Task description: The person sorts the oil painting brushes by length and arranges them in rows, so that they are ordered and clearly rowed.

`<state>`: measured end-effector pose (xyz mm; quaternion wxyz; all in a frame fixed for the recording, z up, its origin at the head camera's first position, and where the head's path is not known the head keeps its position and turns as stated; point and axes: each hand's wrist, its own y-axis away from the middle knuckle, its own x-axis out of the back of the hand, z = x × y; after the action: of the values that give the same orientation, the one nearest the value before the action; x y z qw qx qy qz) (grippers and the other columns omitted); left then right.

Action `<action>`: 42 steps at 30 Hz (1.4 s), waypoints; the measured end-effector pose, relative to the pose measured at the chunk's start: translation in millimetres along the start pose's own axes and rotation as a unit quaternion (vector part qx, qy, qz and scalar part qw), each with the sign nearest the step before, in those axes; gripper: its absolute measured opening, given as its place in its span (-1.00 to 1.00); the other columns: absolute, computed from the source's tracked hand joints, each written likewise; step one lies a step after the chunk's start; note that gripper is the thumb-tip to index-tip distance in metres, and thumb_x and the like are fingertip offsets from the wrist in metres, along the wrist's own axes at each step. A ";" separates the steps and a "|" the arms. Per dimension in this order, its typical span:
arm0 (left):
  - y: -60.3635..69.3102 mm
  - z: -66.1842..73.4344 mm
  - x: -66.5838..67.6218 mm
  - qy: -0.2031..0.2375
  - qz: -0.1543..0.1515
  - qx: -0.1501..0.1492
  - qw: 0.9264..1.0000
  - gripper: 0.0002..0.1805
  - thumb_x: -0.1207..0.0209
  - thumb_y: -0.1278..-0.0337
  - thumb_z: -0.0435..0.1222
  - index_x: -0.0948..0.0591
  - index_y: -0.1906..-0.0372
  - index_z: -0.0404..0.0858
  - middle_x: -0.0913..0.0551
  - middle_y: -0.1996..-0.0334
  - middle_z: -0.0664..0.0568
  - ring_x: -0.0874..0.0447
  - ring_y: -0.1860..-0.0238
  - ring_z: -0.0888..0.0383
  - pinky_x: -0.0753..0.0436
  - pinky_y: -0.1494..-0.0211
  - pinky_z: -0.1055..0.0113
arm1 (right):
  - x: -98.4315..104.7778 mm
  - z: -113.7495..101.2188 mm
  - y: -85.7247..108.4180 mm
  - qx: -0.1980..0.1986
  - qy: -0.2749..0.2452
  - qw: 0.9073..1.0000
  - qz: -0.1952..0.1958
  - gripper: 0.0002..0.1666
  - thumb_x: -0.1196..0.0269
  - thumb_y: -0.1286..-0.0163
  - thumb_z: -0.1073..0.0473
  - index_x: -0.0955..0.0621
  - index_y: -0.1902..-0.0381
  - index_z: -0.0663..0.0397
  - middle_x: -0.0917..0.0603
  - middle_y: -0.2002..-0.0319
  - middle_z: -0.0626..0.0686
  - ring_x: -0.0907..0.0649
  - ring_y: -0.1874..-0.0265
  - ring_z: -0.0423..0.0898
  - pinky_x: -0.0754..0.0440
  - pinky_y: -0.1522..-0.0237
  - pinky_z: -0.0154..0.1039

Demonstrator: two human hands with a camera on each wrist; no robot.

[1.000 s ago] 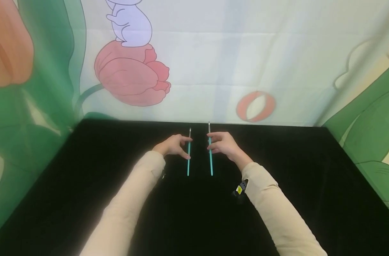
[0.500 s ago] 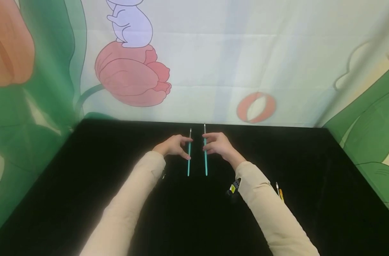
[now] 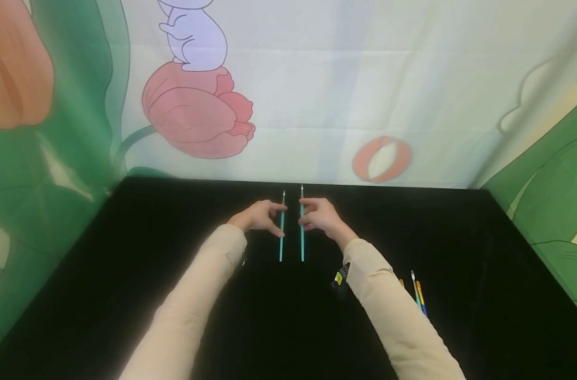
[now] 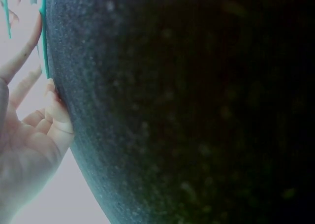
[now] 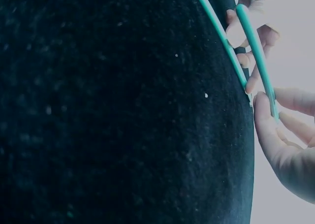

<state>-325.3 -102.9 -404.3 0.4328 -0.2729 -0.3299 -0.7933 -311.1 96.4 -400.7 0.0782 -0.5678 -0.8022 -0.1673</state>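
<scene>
Right brush [image 3: 302,240]: shifted nearer the left brush [image 3: 281,249] over the past second — a gap remains.
Right grip [image 3: 320,214]: I have that brush pinched, thumb against fingers.
Left grip [image 3: 257,215]: fingers spread, touching the left brush over the table [image 3: 164,237].
Brush pair: lining up, I judge; next wants a gentle, parallel nudge.
Spare brushes [image 3: 420,301]: partly behind my right sleeve [image 3: 378,290] — count unclear.
Left wrist view: brushes cut off.
</scene>
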 end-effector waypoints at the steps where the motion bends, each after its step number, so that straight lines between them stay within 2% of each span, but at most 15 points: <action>1: 0.3 0.0 0.1 0.000 0.000 0.000 1.000 -0.18 -0.39 0.20 -0.15 -0.31 -0.30 0.02 -0.37 -0.15 -0.12 -0.33 -0.14 -0.07 -0.44 -0.10 -0.01 | -0.8 0.4 -1.0 -0.002 0.002 1.000 0.000 -0.32 -0.16 -0.16 0.48 -0.30 -0.27 0.23 -0.45 -0.02 0.34 -0.61 0.19 0.10 -0.64 0.21 -0.20; 15: -3.7 -4.7 -2.4 -0.005 0.002 -0.005 1.000 -0.16 -0.41 0.24 -0.14 -0.32 -0.29 0.03 -0.38 -0.14 -0.10 -0.36 -0.12 -0.04 -0.47 -0.08 0.02 | -11.1 4.5 -11.7 -0.024 0.022 0.999 -0.004 -0.34 -0.16 -0.17 0.46 -0.31 -0.26 0.23 -0.49 0.04 0.32 -0.62 0.21 0.07 -0.64 0.23 -0.23; 27: -2.9 -4.3 -3.4 -0.008 0.009 -0.004 1.000 -0.17 -0.40 0.23 -0.17 -0.32 -0.29 0.01 -0.38 -0.12 -0.12 -0.35 -0.11 -0.06 -0.47 -0.06 0.02 | -19.0 3.8 -13.8 -0.017 0.037 0.999 0.003 -0.35 -0.20 -0.13 0.45 -0.35 -0.22 0.25 -0.52 0.13 0.26 -0.64 0.27 0.05 -0.65 0.28 -0.25; 36: 1.6 -1.0 -3.2 -0.007 0.006 -0.005 1.000 -0.16 -0.39 0.22 -0.17 -0.31 -0.30 -0.02 -0.36 -0.13 -0.14 -0.33 -0.13 -0.08 -0.44 -0.09 -0.01 | -16.5 0.7 -7.1 -0.017 0.036 0.999 -0.002 -0.36 -0.20 -0.13 0.44 -0.35 -0.22 0.27 -0.46 0.03 0.28 -0.63 0.22 0.07 -0.65 0.28 -0.26; 42: 6.2 -3.5 -2.0 -0.006 0.002 -0.029 1.000 -0.10 -0.38 0.19 -0.21 -0.22 -0.35 -0.02 -0.37 -0.08 -0.14 -0.42 -0.03 -0.04 -0.52 0.00 0.10 | -12.4 -2.6 4.4 -0.007 0.036 0.999 0.000 -0.38 -0.18 -0.15 0.44 -0.34 -0.21 0.31 -0.46 0.03 0.30 -0.62 0.18 0.10 -0.65 0.27 -0.24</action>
<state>-319.5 -107.0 -406.2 0.4239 -0.2908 -0.3093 -0.8001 -302.9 85.8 -401.3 0.1029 -0.5622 -0.7976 -0.1929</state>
